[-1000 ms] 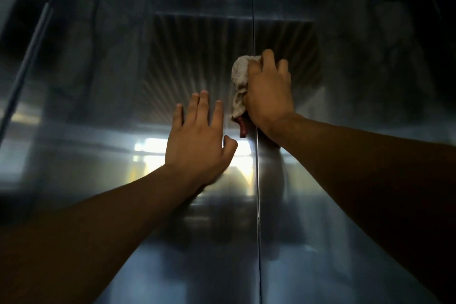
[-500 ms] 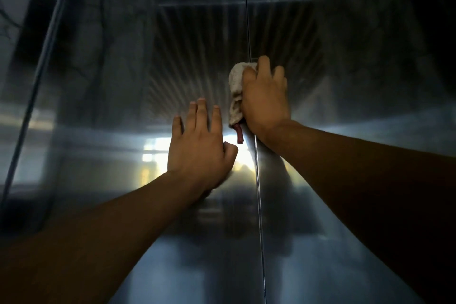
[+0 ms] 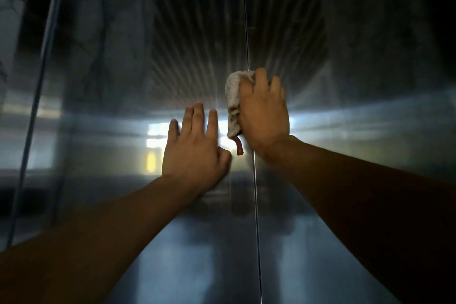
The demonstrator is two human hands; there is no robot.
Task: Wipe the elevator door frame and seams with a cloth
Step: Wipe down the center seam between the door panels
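Step in hand, by my reading: wiping the centre seam (image 3: 255, 192) where the two brushed-steel elevator door panels meet.

Right hand (image 3: 262, 113) lies over the seam, fingers curled and closed around a bunched off-white cloth (image 3: 233, 103), pressing it against the metal. The cloth bulges out on the hand's left side, just left of the seam line; a short red tag or trim end (image 3: 238, 147) hangs from its lower edge. How much cloth sits under the palm is hidden.

Left hand (image 3: 195, 145) rests flat on the left door panel (image 3: 98, 131), fingers spread and extended, holding nothing; apparently a brace. It sits just beside the cloth, not touching it.

Seam is visible above and below the right hand. The left frame edge (image 3: 37, 96) stands well apart, untouched at this moment.

Next move, judged: run the cloth along the seam with steady pressure, keeping the wad centred on the line, not drifting onto the left panel. The frame edges likely remain to do.
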